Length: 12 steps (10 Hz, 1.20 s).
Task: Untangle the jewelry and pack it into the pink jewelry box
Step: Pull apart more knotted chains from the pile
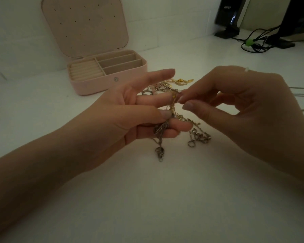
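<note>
Two hands on tangled chains (174, 123), left hand (130, 116) pinching, right hand (235, 106) pinching, links blurred, dim

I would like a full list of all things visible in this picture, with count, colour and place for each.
jewelry box: one, pink, open, far left on table
tangled chains: one bundle, silver and gold, between both hands
loose jewelry: small pile, gold and silver, behind the hands
table: one, white
cables: several, black, far right
black devices: two, far right
left hand: pinches chains
right hand: pinches chains
</note>
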Tool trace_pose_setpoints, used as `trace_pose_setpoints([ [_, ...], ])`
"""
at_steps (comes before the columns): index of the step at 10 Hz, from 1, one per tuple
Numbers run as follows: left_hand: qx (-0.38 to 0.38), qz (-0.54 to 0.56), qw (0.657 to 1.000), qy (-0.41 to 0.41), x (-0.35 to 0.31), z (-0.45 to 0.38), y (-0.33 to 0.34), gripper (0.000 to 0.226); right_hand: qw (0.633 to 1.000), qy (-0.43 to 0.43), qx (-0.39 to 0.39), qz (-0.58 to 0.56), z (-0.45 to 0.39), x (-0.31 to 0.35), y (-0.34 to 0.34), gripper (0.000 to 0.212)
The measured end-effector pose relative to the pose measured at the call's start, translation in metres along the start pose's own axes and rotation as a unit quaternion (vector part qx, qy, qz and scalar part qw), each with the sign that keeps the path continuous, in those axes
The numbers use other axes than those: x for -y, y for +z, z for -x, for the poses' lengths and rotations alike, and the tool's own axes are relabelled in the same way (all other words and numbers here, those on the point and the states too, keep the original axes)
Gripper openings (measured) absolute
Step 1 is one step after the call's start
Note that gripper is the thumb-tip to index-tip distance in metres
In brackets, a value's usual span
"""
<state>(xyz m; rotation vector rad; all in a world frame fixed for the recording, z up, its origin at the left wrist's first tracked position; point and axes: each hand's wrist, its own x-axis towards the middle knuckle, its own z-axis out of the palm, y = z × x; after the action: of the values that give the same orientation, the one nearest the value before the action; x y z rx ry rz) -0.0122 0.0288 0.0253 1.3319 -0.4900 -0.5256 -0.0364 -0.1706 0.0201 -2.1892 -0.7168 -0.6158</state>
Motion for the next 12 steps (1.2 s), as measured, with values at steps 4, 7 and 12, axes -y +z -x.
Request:
trace_pose_setpoints([
  [4,0.036,-0.151,0.985,0.073,0.004,-0.001,-0.010,0.062,0.940,0.181,0.143,-0.253,0.001,-0.002,0.007,0.023],
  [7,0.052,-0.146,0.986,0.065,0.004,-0.003,-0.015,0.061,0.827,0.303,0.152,-0.448,-0.003,-0.003,0.005,0.010],
  [12,0.046,-0.066,0.996,0.046,-0.001,-0.002,-0.006,0.059,0.677,0.346,0.201,-0.618,-0.005,-0.004,0.008,0.006],
])
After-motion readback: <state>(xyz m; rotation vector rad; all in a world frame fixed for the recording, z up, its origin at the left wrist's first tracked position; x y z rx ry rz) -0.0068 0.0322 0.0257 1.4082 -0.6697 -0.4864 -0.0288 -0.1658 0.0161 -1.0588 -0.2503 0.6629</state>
